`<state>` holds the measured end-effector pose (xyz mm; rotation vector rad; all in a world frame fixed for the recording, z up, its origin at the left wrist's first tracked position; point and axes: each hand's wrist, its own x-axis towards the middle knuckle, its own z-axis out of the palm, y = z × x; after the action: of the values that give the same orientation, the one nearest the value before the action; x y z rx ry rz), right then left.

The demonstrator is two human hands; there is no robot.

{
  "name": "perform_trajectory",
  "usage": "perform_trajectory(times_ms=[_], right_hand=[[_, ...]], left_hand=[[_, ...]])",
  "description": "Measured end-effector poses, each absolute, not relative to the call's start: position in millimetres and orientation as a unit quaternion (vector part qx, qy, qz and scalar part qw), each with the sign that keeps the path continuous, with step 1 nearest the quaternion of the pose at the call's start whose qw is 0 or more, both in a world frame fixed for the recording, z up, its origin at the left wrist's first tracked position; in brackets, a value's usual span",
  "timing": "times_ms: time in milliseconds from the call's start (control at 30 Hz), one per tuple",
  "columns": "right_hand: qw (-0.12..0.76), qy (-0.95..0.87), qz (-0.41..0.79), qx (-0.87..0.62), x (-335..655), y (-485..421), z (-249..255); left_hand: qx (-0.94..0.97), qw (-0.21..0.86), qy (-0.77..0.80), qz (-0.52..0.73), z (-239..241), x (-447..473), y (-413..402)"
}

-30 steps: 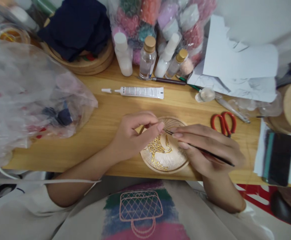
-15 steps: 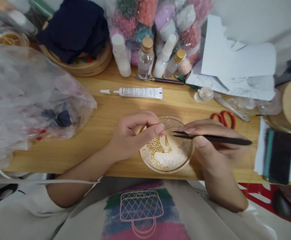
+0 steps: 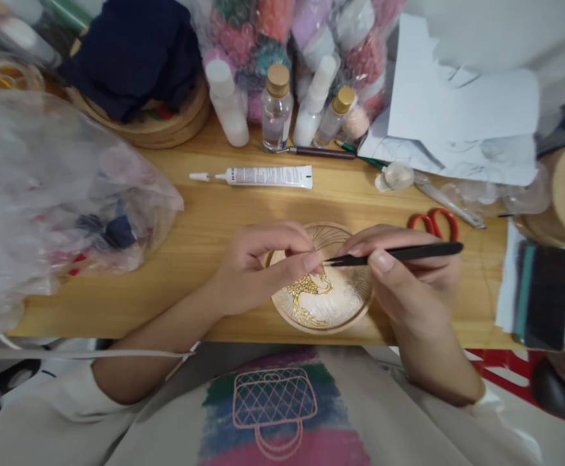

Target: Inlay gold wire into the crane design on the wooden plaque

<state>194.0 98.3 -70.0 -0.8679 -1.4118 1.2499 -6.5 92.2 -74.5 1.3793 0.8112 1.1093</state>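
A round wooden disc (image 3: 345, 299) lies on the table, with a bird figure (image 3: 306, 291) outlined in gold wire and fine lines drawn on the rest. Above its upper left part, my left hand (image 3: 267, 265) is closed in a pinch of thumb and forefinger. Whatever sits in that pinch is too small to make out. My right hand (image 3: 408, 278) grips black tweezers (image 3: 413, 252) over the disc's right side. Their tips are nearly together and meet the left fingertips.
A white glue tube (image 3: 270, 177) lies behind the disc, uncapped. Red-handled scissors (image 3: 435, 223) are at the right, and a phone (image 3: 547, 294) farther right. Small bottles (image 3: 277, 110) stand at the back. A plastic bag (image 3: 68, 207) covers the left side.
The tweezers have moved left to the left fingertips, and their tips have drawn together. My left hand stays nearly in place. The view has shifted slightly.
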Motion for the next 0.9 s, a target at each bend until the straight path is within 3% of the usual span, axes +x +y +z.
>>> perform_trajectory(times_ms=[700, 900], right_hand=[[0.437, -0.486, 0.666, -0.359, 192.7, 107.3, -67.8], [0.426, -0.486, 0.662, -0.380, 192.1, 107.7, -67.9]], left_hand=[[0.580, 0.593, 0.346, 0.439, -75.6, -3.7, 94.2], [0.556, 0.617, 0.354, 0.431, -76.8, -3.6, 93.9]])
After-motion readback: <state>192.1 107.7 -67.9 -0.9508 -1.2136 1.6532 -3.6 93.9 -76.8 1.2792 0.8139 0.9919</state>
